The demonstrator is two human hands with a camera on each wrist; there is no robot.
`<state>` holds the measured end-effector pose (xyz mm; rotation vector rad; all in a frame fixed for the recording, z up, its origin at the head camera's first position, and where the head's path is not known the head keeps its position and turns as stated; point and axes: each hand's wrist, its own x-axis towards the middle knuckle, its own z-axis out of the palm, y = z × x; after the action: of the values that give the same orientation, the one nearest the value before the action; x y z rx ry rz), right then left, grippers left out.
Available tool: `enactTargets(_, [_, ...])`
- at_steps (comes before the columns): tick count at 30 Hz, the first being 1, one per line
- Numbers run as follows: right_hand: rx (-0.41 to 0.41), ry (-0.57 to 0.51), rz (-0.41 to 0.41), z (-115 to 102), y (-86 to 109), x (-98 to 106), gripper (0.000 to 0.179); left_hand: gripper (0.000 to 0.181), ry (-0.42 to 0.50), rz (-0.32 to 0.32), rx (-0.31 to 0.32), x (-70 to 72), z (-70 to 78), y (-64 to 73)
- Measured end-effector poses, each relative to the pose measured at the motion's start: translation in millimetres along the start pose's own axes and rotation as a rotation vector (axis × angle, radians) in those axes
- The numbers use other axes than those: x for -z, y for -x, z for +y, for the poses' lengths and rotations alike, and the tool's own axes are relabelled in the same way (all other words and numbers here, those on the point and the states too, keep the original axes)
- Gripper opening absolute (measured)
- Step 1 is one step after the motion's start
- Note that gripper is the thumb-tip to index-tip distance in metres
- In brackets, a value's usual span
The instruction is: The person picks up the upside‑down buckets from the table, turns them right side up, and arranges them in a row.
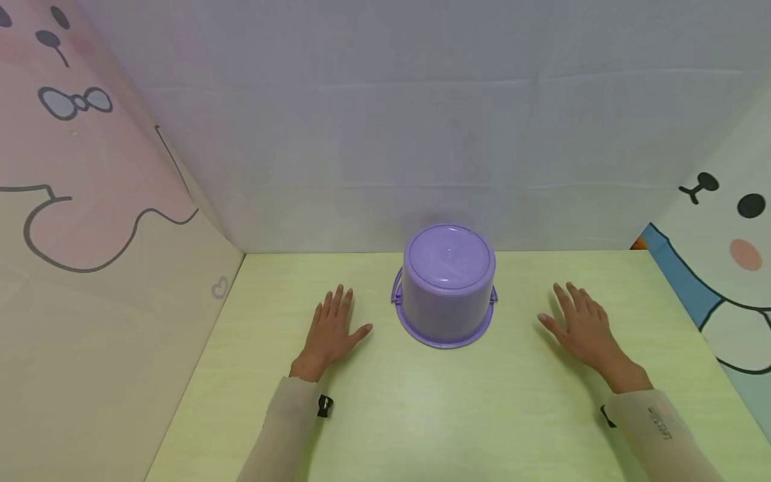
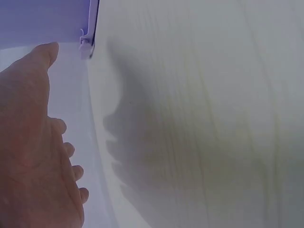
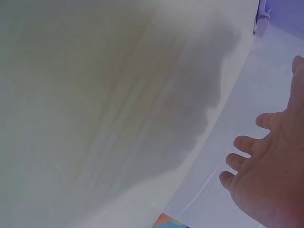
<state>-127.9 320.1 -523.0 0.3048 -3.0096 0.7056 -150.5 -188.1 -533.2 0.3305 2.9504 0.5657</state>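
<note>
A purple plastic bucket (image 1: 448, 308) stands upside down on the pale wooden table (image 1: 421, 415), its base facing up and its rim on the tabletop. Its handle (image 1: 397, 286) hangs at the left side of the rim. To the left of the bucket is my left hand (image 1: 328, 336), palm down, fingers extended and thumb spread toward the bucket. On the other side my right hand (image 1: 583, 333) hovers with its fingers spread loosely. Both hands hold nothing and stay apart from the bucket. Each wrist view shows a hand's shadow on the tabletop and part of the purple bucket (image 2: 42, 21).
A whitish sheet (image 1: 361, 147) rises behind the table's back edge. At the left stands a panel (image 1: 108, 321) with a pink cartoon animal, and at the right another panel (image 1: 717, 227) with a white cartoon bear. Light sleeves with black straps cover both forearms.
</note>
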Motion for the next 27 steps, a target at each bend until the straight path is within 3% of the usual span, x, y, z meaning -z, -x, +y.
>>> enactTargets(6, [0.028, -0.002, 0.016, -2.8, 1.4, -3.3, 0.078, 0.094, 0.030, 0.034, -0.035, 0.7, 5.8, 0.7])
enactTargets(27, [0.139, 0.019, 0.019, -22.4, -2.0, -13.2, 0.075, 0.092, -0.026, 0.013, -0.107, -6.7, 24.0, -2.4])
